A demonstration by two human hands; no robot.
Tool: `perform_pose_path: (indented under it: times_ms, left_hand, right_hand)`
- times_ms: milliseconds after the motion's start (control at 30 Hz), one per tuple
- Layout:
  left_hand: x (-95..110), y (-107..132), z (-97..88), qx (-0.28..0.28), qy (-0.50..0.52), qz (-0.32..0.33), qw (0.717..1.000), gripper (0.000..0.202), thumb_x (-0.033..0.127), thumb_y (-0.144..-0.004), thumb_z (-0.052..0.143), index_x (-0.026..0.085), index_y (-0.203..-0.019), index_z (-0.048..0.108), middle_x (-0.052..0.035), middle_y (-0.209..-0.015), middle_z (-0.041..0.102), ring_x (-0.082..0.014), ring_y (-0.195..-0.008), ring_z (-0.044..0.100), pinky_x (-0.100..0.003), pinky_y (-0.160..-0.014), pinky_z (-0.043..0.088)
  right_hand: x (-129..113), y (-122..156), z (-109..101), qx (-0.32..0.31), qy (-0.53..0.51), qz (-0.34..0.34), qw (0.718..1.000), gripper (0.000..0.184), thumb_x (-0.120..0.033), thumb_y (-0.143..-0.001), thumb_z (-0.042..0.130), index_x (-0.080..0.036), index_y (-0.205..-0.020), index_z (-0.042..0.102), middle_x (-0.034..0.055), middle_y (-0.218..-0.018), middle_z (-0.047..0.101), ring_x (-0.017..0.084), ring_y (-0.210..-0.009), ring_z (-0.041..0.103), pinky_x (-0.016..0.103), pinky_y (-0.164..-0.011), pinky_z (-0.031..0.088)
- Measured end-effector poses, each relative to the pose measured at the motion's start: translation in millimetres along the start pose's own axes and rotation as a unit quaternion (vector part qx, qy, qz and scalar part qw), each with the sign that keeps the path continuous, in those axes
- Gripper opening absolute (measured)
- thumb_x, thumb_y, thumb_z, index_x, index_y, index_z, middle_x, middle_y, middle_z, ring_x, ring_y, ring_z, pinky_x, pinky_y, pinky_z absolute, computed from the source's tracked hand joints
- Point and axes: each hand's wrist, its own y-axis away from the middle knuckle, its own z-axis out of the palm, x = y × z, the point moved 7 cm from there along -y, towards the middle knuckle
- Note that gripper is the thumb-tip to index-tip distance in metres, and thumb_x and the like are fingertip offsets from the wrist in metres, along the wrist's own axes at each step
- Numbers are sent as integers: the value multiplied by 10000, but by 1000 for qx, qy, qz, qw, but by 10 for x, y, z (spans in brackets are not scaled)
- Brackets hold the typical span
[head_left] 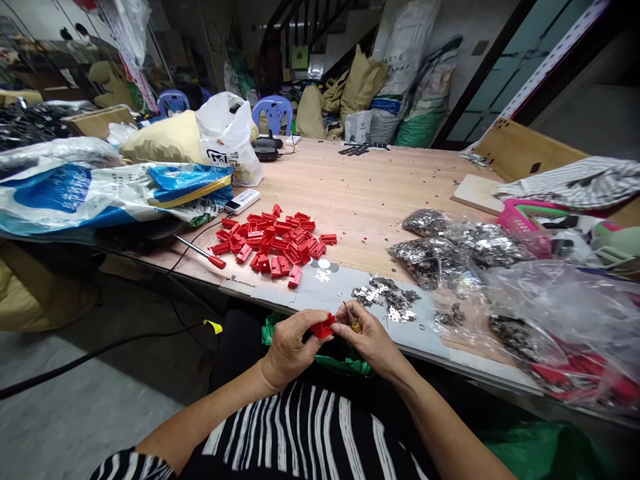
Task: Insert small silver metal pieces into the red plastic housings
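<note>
Slippage looked the likeliest trouble: the small red piece point(323, 327), pinched in the left hand point(291, 341) at the near edge of the table point(350, 173), could drop if that pinch loosened. The right hand point(369, 331), angled inward, steadied its end while clasping a yellow-handled tool point(356, 327); loose red parts point(273, 241) lay beyond.

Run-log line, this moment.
left hand: holds red part | right hand: holds yellow-handled tool | table: red pile, metal pieces

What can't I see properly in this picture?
In the head view:
Part of the small red plastic piece: hidden by the left hand.
Part of the yellow-handled metal tool: covered by the right hand.
Each silver metal bit's shape in the loose pile: too small.
Right elbow: cut off by the bottom edge.
</note>
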Motion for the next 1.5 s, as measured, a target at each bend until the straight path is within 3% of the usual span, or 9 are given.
perform_pose_path:
  times_ms: [167, 300, 400, 500, 600, 900, 1100, 1300, 1500]
  left_hand:
    - [-6, 50, 81, -69, -46, 56, 995, 252, 137, -766, 652, 242, -986, 717, -67, -985, 715, -226, -1038, 615, -380, -1035, 392]
    - [-87, 16, 34, -18, -71, 29, 997, 271, 196, -760, 677, 248, -1026, 690, -61, -1007, 705, -221, -975, 630, -349, -941, 456]
    - [-176, -34, -3, 24, -47, -19, 998, 280, 244, -734, 714, 228, -1011, 672, -56, -974, 701, -205, -885, 645, -316, -856, 490]
    - [-252, -73, -19, 44, 25, -56, 997, 287, 245, -711, 736, 198, -982, 655, -54, -949, 697, -194, -867, 649, -304, -846, 496]
    - [-302, -91, -27, 47, 77, -72, 993, 307, 238, -698, 747, 181, -979, 637, -56, -958, 695, -189, -871, 653, -308, -850, 503]
    - [-401, -108, -66, 53, 131, -93, 986, 325, 211, -692, 750, 176, -980, 603, -49, -995, 689, -169, -891, 657, -308, -861, 513]
    - [-427, -146, -49, 51, 200, -118, 971, 348, 192, -687, 751, 183, -1001, 601, -24, -960, 692, -146, -884, 645, -282, -862, 495]
    - [-375, -149, -29, 50, 211, -119, 969, 383, 197, -710, 731, 207, -1078, 625, -9, -1004, 664, -125, -908, 604, -229, -847, 454]
    - [-332, -146, 27, 31, 259, -136, 956, 439, 214, -734, 708, 215, -1163, 611, -17, -973, 668, -125, -889, 583, -239, -843, 433]
  right_hand:
    - [88, -27, 158, -67, -89, 37, 993, 339, -448, -749, 669, -200, -773, 439, -70, -640, 441, 76, -545, 407, 193, -486, 327]
    - [115, -83, 88, -57, -44, 51, 996, 303, -433, -757, 658, -200, -815, 473, -68, -639, 495, 73, -497, 406, 196, -461, 319]
    - [18, -199, -119, -35, 110, 22, 993, 191, -368, -813, 597, -208, -910, 558, -14, -770, 621, 114, -593, 524, 231, -542, 397]
    - [-136, -369, -366, 23, 338, -31, 940, 113, -262, -840, 550, -217, -903, 632, 32, -905, 667, 172, -808, 592, 285, -727, 419]
    - [-149, -530, -426, 8, 472, -26, 881, 146, -233, -841, 541, -232, -929, 658, 38, -948, 669, 185, -854, 600, 276, -729, 401]
    - [-102, -655, -295, -57, 558, -7, 828, 111, -243, -854, 505, -226, -878, 612, 38, -930, 661, 186, -842, 608, 256, -661, 358]
    - [-172, -604, -327, -24, 467, -36, 883, 188, -184, -848, 492, -208, -1026, 547, 48, -902, 675, 177, -791, 606, 256, -668, 383]
    - [-319, -377, -227, -1, 248, -68, 966, 108, -272, -878, 491, -207, -821, 555, -9, -730, 623, 128, -631, 557, 237, -602, 399]
    - [-313, -189, -36, 12, 162, -84, 983, 92, -263, -856, 556, -198, -811, 604, -2, -754, 589, 116, -620, 513, 235, -586, 396]
